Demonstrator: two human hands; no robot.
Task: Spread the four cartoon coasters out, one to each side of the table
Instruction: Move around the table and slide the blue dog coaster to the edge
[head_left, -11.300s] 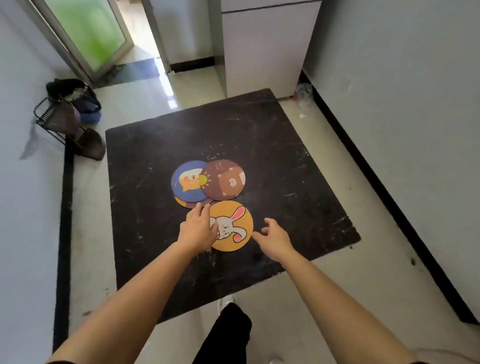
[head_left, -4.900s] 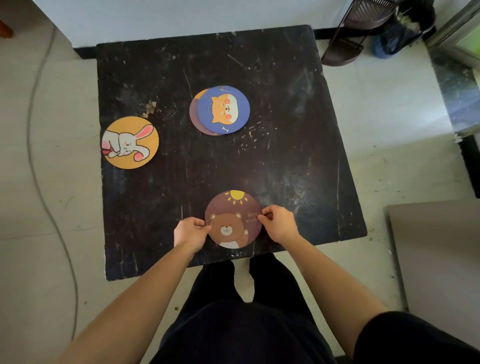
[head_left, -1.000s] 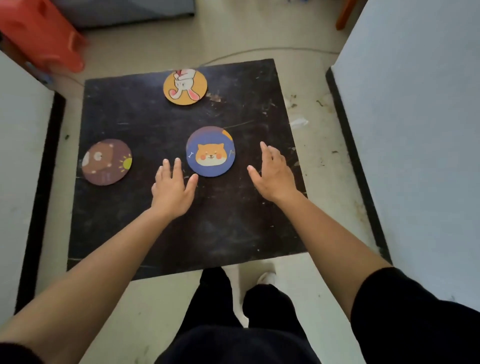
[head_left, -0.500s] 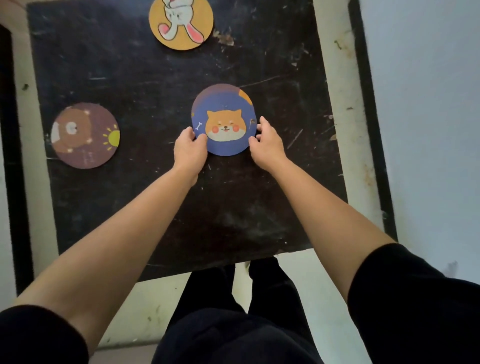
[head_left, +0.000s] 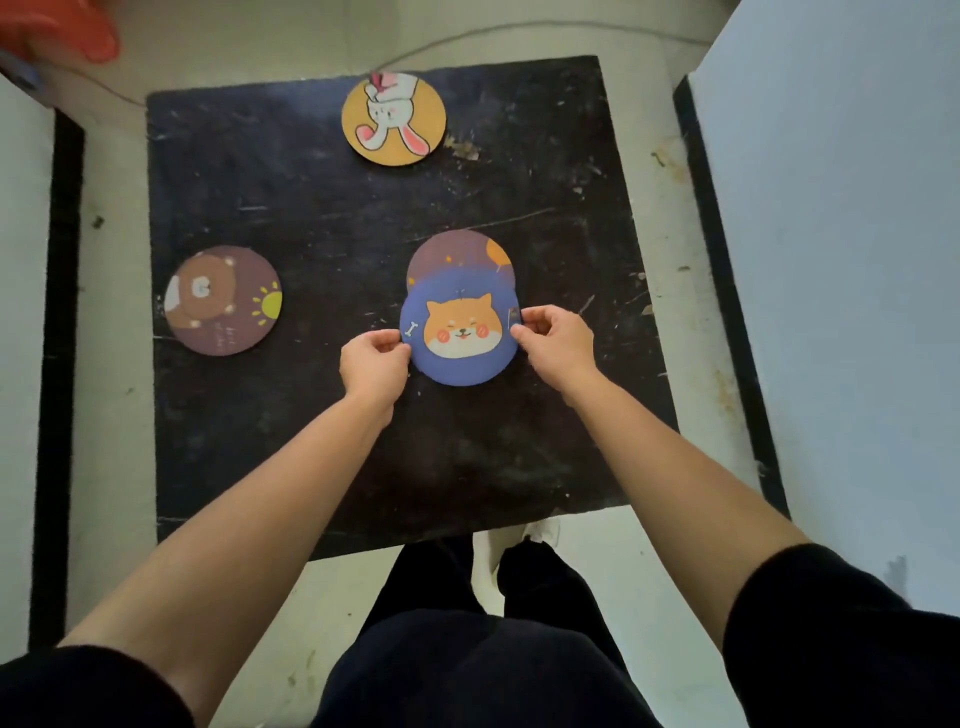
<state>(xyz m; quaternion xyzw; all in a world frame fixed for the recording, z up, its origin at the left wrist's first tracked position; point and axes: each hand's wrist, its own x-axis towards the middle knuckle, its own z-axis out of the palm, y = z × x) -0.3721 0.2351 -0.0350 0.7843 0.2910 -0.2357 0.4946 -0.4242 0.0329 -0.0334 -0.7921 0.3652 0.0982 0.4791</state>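
A blue coaster with an orange dog face (head_left: 460, 332) lies near the middle of the black square table (head_left: 311, 218). My left hand (head_left: 374, 364) pinches its left rim and my right hand (head_left: 556, 343) pinches its right rim. A purple coaster (head_left: 457, 252) lies under it, only its far part showing. The yellow rabbit coaster (head_left: 393, 119) rests at the table's far edge. At the left edge lies the brown bear coaster (head_left: 223, 300).
White walls with black skirting close in on the left (head_left: 62, 312) and right (head_left: 727, 291). A red stool (head_left: 57, 26) stands at the far left on the floor. A thin cable (head_left: 467, 41) runs past the far edge. My dark-trousered legs stand at the near edge.
Both hands have closed on the blue dog coaster's rims and slid it toward me, uncovering more of the purple coaster beneath. The camera has pulled back.
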